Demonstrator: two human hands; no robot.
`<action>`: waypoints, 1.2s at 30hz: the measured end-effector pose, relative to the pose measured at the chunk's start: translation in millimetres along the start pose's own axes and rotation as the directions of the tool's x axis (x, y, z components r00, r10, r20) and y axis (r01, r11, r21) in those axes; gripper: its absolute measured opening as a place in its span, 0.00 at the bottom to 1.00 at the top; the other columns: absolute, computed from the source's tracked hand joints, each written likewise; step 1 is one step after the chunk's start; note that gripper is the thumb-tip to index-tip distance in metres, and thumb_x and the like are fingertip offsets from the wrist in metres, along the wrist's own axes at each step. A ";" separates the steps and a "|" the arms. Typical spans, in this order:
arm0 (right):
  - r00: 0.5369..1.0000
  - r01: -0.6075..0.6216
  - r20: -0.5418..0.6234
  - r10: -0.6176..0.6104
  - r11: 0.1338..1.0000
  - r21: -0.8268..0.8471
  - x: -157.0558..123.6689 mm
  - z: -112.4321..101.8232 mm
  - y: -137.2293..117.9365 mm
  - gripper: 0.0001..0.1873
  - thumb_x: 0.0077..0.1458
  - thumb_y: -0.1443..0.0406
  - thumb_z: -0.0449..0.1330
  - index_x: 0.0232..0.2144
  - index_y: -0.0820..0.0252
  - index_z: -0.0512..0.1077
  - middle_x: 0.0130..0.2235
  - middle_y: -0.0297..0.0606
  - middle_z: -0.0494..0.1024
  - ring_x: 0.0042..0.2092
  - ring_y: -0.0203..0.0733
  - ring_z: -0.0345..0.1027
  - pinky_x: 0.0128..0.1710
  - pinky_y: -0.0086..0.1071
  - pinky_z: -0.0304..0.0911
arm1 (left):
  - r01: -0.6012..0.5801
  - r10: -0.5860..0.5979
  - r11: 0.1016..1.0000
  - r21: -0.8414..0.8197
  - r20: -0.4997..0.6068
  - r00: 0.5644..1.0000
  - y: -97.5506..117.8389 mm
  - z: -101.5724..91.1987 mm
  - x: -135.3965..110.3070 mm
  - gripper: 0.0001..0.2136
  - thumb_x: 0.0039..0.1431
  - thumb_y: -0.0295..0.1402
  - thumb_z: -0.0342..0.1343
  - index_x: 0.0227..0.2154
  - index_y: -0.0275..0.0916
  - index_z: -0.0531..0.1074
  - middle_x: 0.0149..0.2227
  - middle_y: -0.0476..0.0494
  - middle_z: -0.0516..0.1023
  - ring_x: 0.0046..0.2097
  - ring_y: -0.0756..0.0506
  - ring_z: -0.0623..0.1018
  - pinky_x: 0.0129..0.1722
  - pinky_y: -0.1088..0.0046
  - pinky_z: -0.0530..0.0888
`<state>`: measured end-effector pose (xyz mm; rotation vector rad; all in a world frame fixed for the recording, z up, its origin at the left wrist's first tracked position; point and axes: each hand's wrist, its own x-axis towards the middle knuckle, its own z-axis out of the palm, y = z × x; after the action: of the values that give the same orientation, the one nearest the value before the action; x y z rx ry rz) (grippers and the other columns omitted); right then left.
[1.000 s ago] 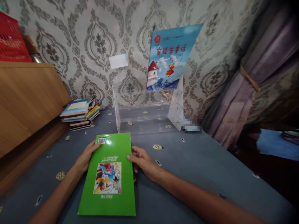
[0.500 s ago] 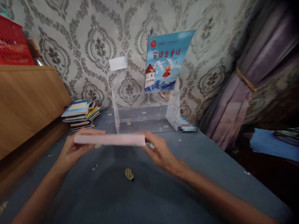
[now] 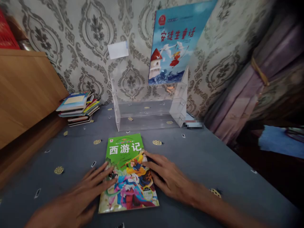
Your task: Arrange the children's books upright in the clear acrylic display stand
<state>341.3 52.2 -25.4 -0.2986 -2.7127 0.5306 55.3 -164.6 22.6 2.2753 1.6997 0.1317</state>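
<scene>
A picture book (image 3: pixel 135 177) with a green cover and colourful figures lies face up on the dark patterned cloth in front of me. My left hand (image 3: pixel 83 190), fingers stretched out, rests on its left edge. On the opposite side, my right hand (image 3: pixel 168 175) touches the book's right edge with spread fingertips. Behind the book stands a clear tiered rack (image 3: pixel 178 110). A blue book (image 3: pixel 175 38) with a tower and sea on its cover leans upright on the rack's upper right tier.
A stack of books (image 3: pixel 77 106) sits at the back left beside a wooden cabinet (image 3: pixel 26 88). One red basket (image 3: pixel 7 34) is on the cabinet. A white card (image 3: pixel 118 50) shows above the rack's left side. Purple curtain (image 3: pixel 239 98) hangs at right.
The book was held up edge-on between both hands; now it lies flat, cover up, on the cloth. Both hands have loosened and come lower. The view has tilted down.
</scene>
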 end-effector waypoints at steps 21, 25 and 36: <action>0.992 -0.093 -0.072 0.101 0.989 0.111 36.6 21.3 12.0 0.26 0.64 0.64 0.54 0.63 0.61 0.63 0.68 0.55 0.59 0.67 0.58 0.56 0.62 0.58 0.61 | 0.115 -0.091 0.969 -0.217 0.117 0.989 -40.9 -12.8 57.4 0.44 0.56 0.56 0.61 0.70 0.59 0.44 0.74 0.45 0.37 0.73 0.29 0.40 0.67 0.40 0.52; 0.991 -0.053 -0.123 0.049 0.998 -0.023 42.0 14.5 8.8 0.22 0.62 0.65 0.56 0.58 0.59 0.68 0.63 0.51 0.68 0.66 0.58 0.57 0.65 0.62 0.55 | 0.122 -0.127 0.964 -0.236 -0.002 0.992 -49.6 -7.9 66.4 0.35 0.60 0.54 0.57 0.68 0.56 0.55 0.73 0.45 0.47 0.72 0.33 0.49 0.68 0.46 0.55; 0.997 0.065 -0.022 -0.070 0.983 -0.171 164.7 42.1 -8.7 0.17 0.64 0.69 0.53 0.54 0.69 0.69 0.58 0.56 0.71 0.61 0.53 0.65 0.64 0.50 0.58 | 0.241 -0.320 0.946 -0.216 -0.521 0.791 -110.1 17.8 142.3 0.26 0.66 0.42 0.40 0.57 0.31 0.70 0.62 0.28 0.70 0.65 0.37 0.68 0.67 0.51 0.59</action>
<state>173.6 75.2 -8.0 -0.2550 -2.7340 0.2738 0.5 -4.4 -40.9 1.9567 2.2018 0.8899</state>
